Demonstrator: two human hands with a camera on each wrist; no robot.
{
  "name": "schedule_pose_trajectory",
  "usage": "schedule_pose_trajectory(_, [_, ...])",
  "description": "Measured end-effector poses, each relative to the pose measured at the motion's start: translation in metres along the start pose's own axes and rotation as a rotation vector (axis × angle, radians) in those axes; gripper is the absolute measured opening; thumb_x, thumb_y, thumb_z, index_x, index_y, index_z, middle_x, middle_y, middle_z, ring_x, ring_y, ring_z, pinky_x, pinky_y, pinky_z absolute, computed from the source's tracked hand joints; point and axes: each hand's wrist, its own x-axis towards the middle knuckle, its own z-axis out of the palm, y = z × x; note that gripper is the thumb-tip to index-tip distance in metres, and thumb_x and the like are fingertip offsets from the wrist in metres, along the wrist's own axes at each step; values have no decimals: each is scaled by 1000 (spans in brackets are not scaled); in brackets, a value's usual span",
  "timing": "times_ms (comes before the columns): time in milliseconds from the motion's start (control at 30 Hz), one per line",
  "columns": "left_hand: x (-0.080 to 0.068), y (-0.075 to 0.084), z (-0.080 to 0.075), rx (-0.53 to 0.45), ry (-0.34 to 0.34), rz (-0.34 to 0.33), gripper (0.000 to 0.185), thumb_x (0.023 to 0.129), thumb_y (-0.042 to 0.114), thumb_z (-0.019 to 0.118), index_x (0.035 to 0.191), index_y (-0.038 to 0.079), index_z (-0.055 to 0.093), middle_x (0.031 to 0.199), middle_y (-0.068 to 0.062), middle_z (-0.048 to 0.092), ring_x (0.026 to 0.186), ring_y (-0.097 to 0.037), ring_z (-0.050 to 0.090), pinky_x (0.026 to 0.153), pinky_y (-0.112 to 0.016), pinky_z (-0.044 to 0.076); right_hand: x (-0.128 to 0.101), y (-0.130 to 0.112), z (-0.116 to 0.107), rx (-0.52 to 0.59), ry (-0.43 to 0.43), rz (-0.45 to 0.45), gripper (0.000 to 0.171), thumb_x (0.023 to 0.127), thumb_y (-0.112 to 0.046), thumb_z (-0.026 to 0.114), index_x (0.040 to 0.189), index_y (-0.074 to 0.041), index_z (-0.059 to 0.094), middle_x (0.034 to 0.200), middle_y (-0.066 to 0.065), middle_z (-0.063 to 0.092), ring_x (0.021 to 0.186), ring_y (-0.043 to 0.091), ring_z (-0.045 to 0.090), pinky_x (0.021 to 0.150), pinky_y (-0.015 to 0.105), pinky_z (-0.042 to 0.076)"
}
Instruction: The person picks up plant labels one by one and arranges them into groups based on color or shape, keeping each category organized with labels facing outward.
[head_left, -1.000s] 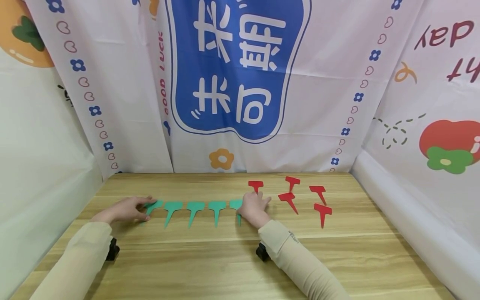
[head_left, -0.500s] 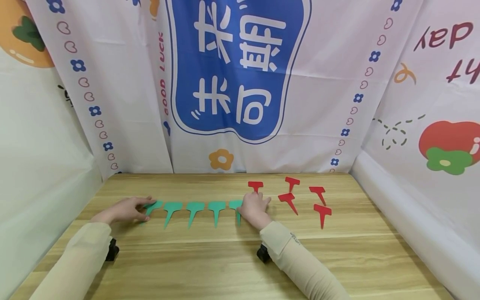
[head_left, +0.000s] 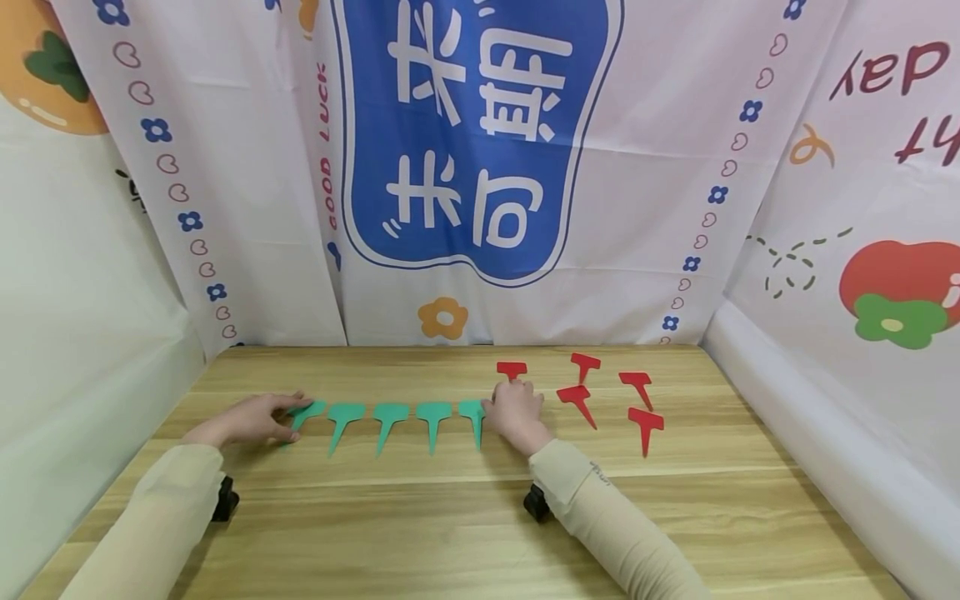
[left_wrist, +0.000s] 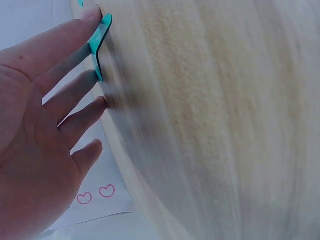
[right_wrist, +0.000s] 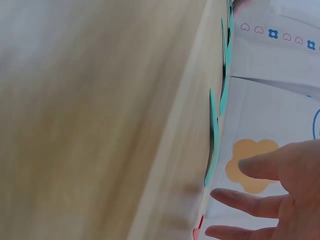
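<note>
Several teal T-shaped plant labels lie in a row on the wooden table. My left hand [head_left: 251,419] is at the leftmost teal label [head_left: 309,410]; in the left wrist view its spread fingers and thumb touch or nearly touch that label [left_wrist: 95,46]. At the row's right end lies another teal label [head_left: 472,408], with my right hand [head_left: 517,412] just beside it. The right wrist view shows the right hand [right_wrist: 295,185] with fingers extended and holding nothing. Its fingertips partly cover a red T-shaped label [head_left: 512,367] lying behind it.
More red labels lie loosely to the right, one red label [head_left: 646,421] nearest the front. Between the two hands are the middle teal labels, such as the third teal label [head_left: 391,412]. Printed white cloth [head_left: 277,292] hangs along the table's back edge and sides.
My right hand has let go of the rightmost teal label and shifted slightly right, uncovering more of it. The left hand stays where it was.
</note>
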Motion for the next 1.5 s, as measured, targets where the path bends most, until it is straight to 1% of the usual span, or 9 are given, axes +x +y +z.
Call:
schedule_pose_trajectory(200, [0, -1, 0, -6, 8, -7, 72, 81, 36, 73, 141, 8, 45, 151, -24, 27, 135, -54, 20, 102, -71, 22, 3, 7, -3, -18, -3, 18, 32, 91, -38, 60, 92, -6, 68, 99, 14, 63, 101, 34, 55, 88, 55, 45])
schedule_pose_trajectory(333, [1, -2, 0, -2, 7, -8, 72, 81, 37, 73, 141, 8, 45, 151, -24, 27, 134, -55, 20, 102, -72, 22, 7, 12, -3, -32, -4, 28, 34, 91, -38, 60, 99, -5, 67, 100, 15, 62, 99, 33, 57, 85, 53, 48])
schedule_pose_trajectory(500, [2, -1, 1, 0, 2, -14, 73, 80, 39, 72, 141, 8, 46, 151, -24, 27, 135, -54, 21, 102, -72, 22, 12, 19, -3, -44, -4, 37, 39, 91, -39, 61, 105, -3, 66, 105, 17, 64, 101, 34, 58, 88, 53, 48])
schedule_pose_trajectory(767, [2, -2, 0, 9, 8, -9, 72, 80, 39, 72, 141, 9, 46, 151, -24, 27, 135, -54, 21, 102, -72, 21, 21, 31, -3, -42, 2, 27, 34, 92, -35, 60, 96, -3, 68, 101, 18, 63, 96, 34, 59, 80, 52, 51])
schedule_pose_trajectory(833, [2, -1, 0, 12, 7, -11, 72, 81, 38, 72, 141, 9, 46, 151, -24, 28, 135, -54, 21, 102, -72, 21, 23, 32, -4, -44, -6, 32, 33, 92, -36, 59, 92, -4, 66, 99, 17, 62, 97, 34, 58, 80, 52, 51])
schedule_pose_trajectory(967, [1, -1, 0, 10, 2, -8, 72, 81, 38, 72, 140, 8, 46, 151, -24, 27, 134, -55, 21, 101, -72, 21, 28, 35, -5, -73, -2, 38, 33, 92, -36, 60, 84, -5, 63, 93, 16, 61, 95, 32, 57, 76, 49, 52])
schedule_pose_trajectory(1133, [1, -2, 0, 3, 2, -7, 72, 81, 38, 72, 140, 8, 46, 151, -23, 27, 134, -54, 21, 102, -72, 21, 34, 37, -5, -141, 15, 45, 35, 92, -37, 60, 86, -3, 65, 91, 17, 62, 90, 32, 59, 66, 45, 54])
schedule_pose_trajectory(1367, [1, -2, -1, -2, 3, -8, 71, 81, 38, 72, 141, 9, 45, 152, -22, 27, 135, -53, 22, 103, -71, 21, 43, 40, -5, -119, 11, 118, 34, 91, -38, 61, 82, -6, 68, 96, 16, 61, 97, 33, 56, 72, 49, 52])
schedule_pose_trajectory(1500, [1, -1, 0, 2, 1, -6, 71, 81, 38, 72, 140, 8, 46, 151, -23, 28, 134, -54, 22, 102, -72, 22, 46, 39, -4, -131, -1, 125, 37, 90, -41, 61, 87, -5, 69, 98, 17, 62, 99, 34, 55, 72, 48, 52])
